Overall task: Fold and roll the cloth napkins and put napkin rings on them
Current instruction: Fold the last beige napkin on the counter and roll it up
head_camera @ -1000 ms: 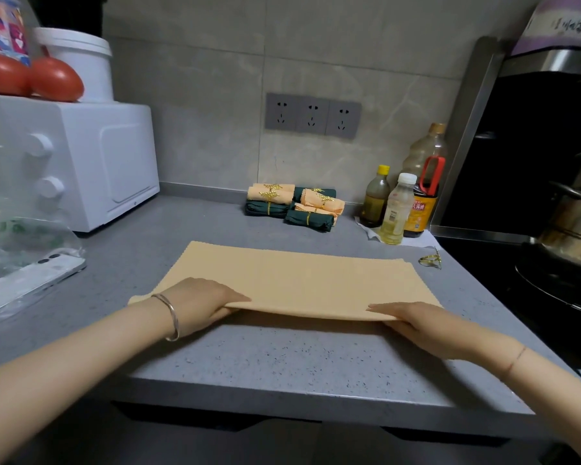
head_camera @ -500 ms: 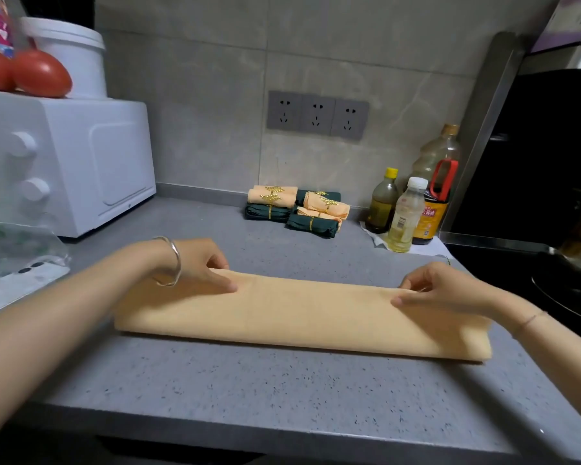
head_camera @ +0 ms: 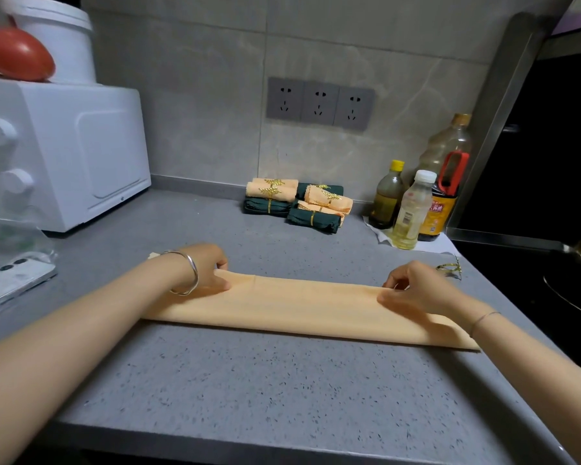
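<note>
Orange napkin [head_camera: 302, 305], folded to a long strip, lies flat across the grey counter [head_camera: 249, 391]. Left hand [head_camera: 205, 268] pinches its far edge near the left end, wrist angled in; right hand [head_camera: 416, 288] pinches the far edge near the right end, fingers curled.

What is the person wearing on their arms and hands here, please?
Both forearms are bare: no sleeves or gloves in view. The left hand has a smooth silver bangle at its wrist; the right hand has a thin cord bracelet at its wrist.
</note>
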The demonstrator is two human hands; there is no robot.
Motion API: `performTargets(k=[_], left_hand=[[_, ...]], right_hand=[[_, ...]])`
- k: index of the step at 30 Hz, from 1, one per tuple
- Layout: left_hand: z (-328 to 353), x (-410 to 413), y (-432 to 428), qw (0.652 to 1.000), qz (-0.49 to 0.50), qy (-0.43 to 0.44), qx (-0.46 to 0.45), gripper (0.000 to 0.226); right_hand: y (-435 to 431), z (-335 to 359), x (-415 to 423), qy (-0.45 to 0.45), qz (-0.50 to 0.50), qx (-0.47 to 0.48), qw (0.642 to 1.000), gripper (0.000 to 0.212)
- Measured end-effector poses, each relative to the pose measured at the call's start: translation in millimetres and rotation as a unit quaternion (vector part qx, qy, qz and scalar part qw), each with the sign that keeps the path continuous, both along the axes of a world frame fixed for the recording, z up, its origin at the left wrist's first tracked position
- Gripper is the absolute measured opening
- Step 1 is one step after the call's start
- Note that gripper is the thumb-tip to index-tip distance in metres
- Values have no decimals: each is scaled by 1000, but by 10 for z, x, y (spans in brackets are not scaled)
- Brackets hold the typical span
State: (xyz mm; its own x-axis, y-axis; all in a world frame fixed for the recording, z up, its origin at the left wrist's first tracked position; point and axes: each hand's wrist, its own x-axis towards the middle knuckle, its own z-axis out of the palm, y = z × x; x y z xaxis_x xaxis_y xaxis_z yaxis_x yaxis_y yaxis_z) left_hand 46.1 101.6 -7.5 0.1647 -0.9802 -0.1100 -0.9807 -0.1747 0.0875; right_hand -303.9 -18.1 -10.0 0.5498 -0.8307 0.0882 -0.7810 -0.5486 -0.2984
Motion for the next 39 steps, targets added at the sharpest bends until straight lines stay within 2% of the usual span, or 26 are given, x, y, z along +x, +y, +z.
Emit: performTargets(k=[1, 2, 4, 6, 8, 10, 13, 17, 20, 22, 25, 31, 39], left_hand=[[36, -60, 22, 1000, 4, -14, 3, 9], [51, -117, 17, 1000, 0, -23, 2, 17], [46, -302, -2, 999, -28, -28, 5, 56], [-17, -564, -19, 997, -74, -17, -3, 72], [-130, -808, -48, 992, -124, 12, 2, 65], [-236, -973, -62, 992, -125, 24, 15, 52], [-353, -1122, -38, 996, -84, 12, 38, 54], [-460, -1167, -27, 997, -73, 0, 12, 54], [-500, -1163, -36, 997, -80, 5, -8, 55], [-513, -1155, -39, 996, -86, 10, -18, 54], [-524, -1144, -36, 996, -89, 13, -26, 53], [-542, -1121, -38, 995, -89, 24, -27, 54], [-541, -1125, -22, 995, -86, 33, -22, 55]], right_hand=[[-13, -4, 6, 2, -1, 0, 1000, 11], [-26, -8, 10, 6, -2, 0, 1000, 9], [-35, -8, 18, 14, -5, 2, 1000, 8], [-32, -4, 32, 18, -9, 3, 1000, 6], [-6, 7, 47, 19, -9, 1, 1000, 5], [13, 5, 71, 21, -9, -1, 1000, 6], [68, -37, 133, 23, -24, 6, 999, 13], [312, -198, 434, 27, -19, -51, 998, 29], [583, -290, 826, -2, 3, -34, 999, 31], [686, -350, 1040, 30, 13, -39, 999, 30], [742, -450, 1160, 60, 8, -29, 998, 47], [676, -557, 865, 47, -11, -13, 999, 50], [347, -526, -60, 81, -76, 2, 994, 57]])
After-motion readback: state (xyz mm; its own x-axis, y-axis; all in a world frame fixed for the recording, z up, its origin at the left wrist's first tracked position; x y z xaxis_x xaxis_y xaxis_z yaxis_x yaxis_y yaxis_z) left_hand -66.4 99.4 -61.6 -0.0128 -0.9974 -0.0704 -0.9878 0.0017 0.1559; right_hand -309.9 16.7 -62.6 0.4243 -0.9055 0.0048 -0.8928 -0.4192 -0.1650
